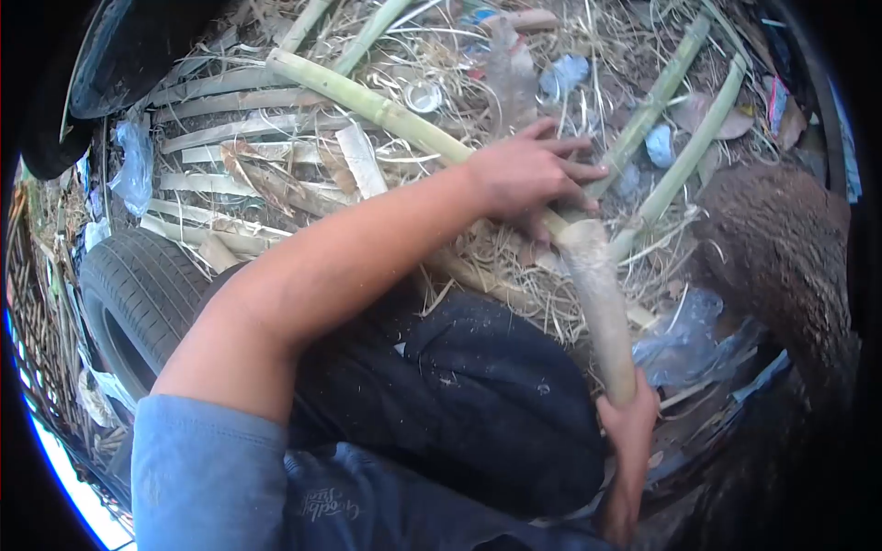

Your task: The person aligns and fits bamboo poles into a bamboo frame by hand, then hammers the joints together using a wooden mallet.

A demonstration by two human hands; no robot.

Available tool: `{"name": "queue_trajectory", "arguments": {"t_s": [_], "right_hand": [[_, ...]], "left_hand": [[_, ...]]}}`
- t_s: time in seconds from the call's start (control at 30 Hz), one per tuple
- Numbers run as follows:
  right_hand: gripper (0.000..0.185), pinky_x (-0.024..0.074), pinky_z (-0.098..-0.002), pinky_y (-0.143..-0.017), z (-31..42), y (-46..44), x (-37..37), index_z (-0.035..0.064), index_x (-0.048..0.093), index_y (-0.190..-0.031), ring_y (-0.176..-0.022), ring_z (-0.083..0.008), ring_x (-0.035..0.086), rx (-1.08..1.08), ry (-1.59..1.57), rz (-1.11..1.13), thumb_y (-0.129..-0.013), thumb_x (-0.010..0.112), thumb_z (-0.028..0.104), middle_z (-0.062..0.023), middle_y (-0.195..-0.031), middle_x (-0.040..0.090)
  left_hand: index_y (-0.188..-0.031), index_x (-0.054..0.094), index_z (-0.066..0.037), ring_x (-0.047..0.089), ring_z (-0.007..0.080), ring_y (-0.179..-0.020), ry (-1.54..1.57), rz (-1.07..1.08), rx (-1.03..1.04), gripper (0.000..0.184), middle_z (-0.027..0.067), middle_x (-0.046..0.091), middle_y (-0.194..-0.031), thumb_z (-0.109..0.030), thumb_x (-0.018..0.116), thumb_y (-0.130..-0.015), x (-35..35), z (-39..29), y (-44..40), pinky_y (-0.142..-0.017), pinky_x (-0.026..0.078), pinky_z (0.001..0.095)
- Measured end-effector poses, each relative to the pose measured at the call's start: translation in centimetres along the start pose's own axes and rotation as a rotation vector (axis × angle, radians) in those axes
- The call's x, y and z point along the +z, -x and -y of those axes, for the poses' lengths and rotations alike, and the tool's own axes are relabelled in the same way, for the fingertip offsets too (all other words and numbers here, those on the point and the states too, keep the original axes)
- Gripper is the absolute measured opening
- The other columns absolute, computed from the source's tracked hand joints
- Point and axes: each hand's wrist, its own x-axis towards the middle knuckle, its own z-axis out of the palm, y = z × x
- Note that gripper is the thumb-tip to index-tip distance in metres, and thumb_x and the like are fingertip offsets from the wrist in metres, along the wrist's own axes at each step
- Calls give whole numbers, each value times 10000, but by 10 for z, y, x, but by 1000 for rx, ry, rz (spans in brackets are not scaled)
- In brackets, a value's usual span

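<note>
My left hand (542, 176) reaches across the middle and grips a pale green bamboo pole (377, 108) near its lower right end. Its thumb comes down along one side and the fingers stretch over the other. At lower right, my right hand (632, 404) is wrapped round the near end of a thick, pale wooden handle (602, 308). The handle's far end lies close to the pole, just below my left hand. Beyond that hand shows a grey, blade-like strip (513, 78); whether it joins the handle is hidden.
Other bamboo lengths (675, 151) lie at upper right, with flat split strips (230, 103) at upper left. A tyre (142, 294) stands left of my dark-clothed leg (487, 386). A rough brown trunk-like mass (772, 248) rises at right near clear plastic (689, 335). Fibrous shavings litter the ground.
</note>
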Motion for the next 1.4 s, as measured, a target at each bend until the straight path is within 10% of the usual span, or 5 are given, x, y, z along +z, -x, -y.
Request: {"name": "queue_trajectory", "arguments": {"t_s": [0.53,0.7,0.87,1.03,1.4], "right_hand": [[369,518,-371,-771,-24,40,-4,-43,629,-1020,-802,-220,662,96,-551,-359,-680,738,48,-123,-846,666],[477,521,-415,-791,-26,37,-2,-33,633,-1101,-821,-311,679,170,-492,-349,-648,742,67,-175,-869,677],[513,523,-431,-799,-8,26,-14,-17,628,-1167,-850,-339,690,77,-536,-337,-673,709,98,-205,-912,689],[410,527,-455,-733,4,40,-24,-6,638,-1052,-805,-421,686,-23,-521,-411,-674,714,134,-234,-815,678],[399,521,-520,-769,34,36,-36,49,632,-1031,-862,-461,666,261,-234,-384,-680,722,218,-239,-855,693]], "left_hand": [[-1303,650,-146,374,326,-1447,149,-170,82,879,122,518,-1467,-573,890,-573,-12,0,4,-1187,246,608],[-1067,550,-60,701,203,-932,1126,-653,-488,226,101,668,-1079,-195,690,-951,-100,-42,-6,-882,564,326],[-1096,611,56,717,234,-847,1317,-70,-401,578,164,694,-986,-333,878,-763,-221,-149,90,-753,595,343],[-886,663,13,707,226,-737,129,7,-663,269,136,703,-822,-229,779,-866,-164,-133,97,-650,549,354],[-1141,614,5,728,368,-878,216,116,-605,470,230,734,-981,-344,770,-867,-103,-95,51,-797,556,433]]}}
